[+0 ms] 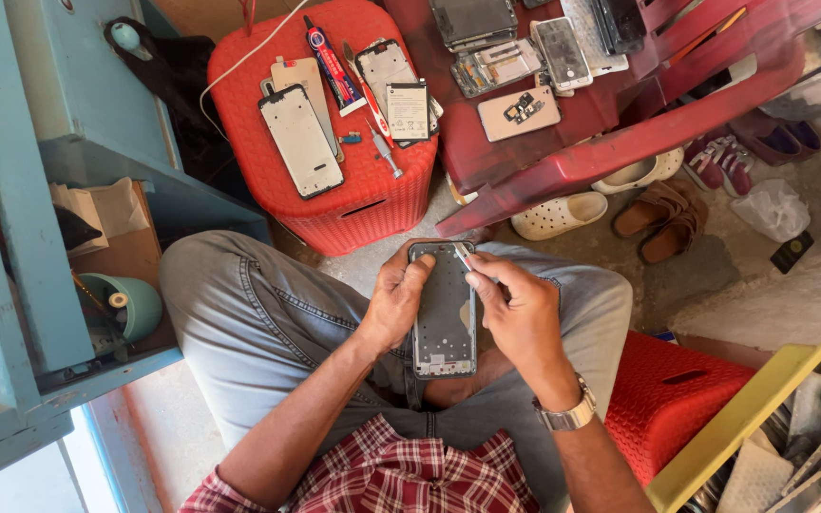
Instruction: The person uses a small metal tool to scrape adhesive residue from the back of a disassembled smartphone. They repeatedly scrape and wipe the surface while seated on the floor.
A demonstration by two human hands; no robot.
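- My left hand (pixel 397 302) grips the left edge of a stripped phone frame (pixel 444 313), held upright over my lap.
- My right hand (pixel 521 313) pinches a thin tool (pixel 468 260), its tip at the frame's upper right corner.
- Beyond my knees I see a red stool (pixel 353 204) carrying another phone frame (pixel 300 141), a battery (pixel 408 112), a glue tube (pixel 332 63) and a screwdriver (pixel 382 147).
- Far right, a red plastic chair (pixel 620 133) holds phone parts; sandals (pixel 662 218) lie below.

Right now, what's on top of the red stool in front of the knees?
On the red stool: a phone frame overlapping a tan back cover, a glue tube, a screwdriver, a battery over another phone body. What lies beneath the overlapping parts is hidden.
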